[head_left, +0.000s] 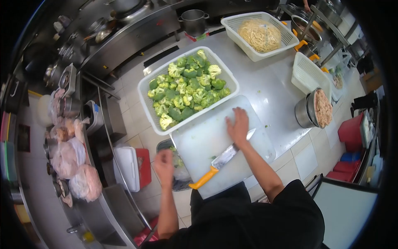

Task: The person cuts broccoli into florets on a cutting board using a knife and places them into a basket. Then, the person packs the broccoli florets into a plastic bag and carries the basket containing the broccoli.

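Observation:
My right hand [239, 128] is open, its fingers spread just above or on the white cutting board [195, 151]. Under that wrist lies a chef's knife [222, 159] with an orange handle and a wide blade, flat across the board. My left hand [164, 164] hangs off the board's left side, above a dark bin [180, 182] with green scraps in it. Motion smears its fingers, and whether anything is in them I cannot make out. Past the board stands a white basket [143, 97] full of cut broccoli florets [186, 89]. Small green bits dot the board.
On the steel table [259, 81] sit a white basket [244, 52] of bagged noodle-like strips, another white basket [299, 72], and a metal pot [304, 112] beside a container of shredded food [323, 108]. Bagged meat [85, 182] lines the left counter; a red cooler [144, 168] stands below.

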